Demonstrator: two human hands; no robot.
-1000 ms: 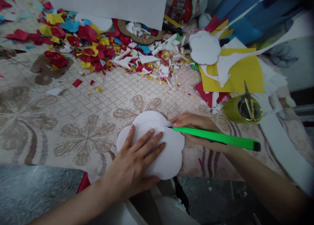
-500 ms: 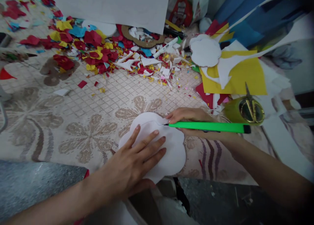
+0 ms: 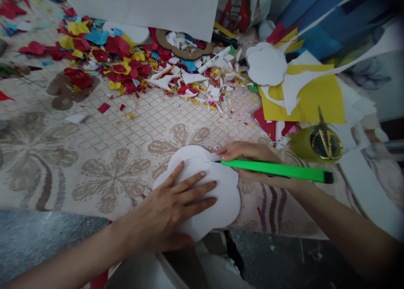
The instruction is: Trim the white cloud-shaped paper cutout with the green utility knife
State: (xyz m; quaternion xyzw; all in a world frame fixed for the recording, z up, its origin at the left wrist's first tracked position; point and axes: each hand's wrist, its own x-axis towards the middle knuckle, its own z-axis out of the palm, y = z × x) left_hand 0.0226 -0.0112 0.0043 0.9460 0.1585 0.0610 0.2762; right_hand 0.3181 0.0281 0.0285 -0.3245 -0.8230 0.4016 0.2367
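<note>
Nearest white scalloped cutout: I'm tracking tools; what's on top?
On the cutout: left hand, plus the tip of a green cutter in the right hand; the left palm hides what's beneath.

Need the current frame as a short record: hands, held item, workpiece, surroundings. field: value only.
left hand: fingers spread on the white scalloped piece
right hand: holding the green tool
tool tip: dark, at a thin line near the piece's far edge
surface: patterned cloth
far side: red, yellow, blue and white paper scraps
right side: yellow sheet; scissors at a yellow-green roll, in or on it unclear
</note>
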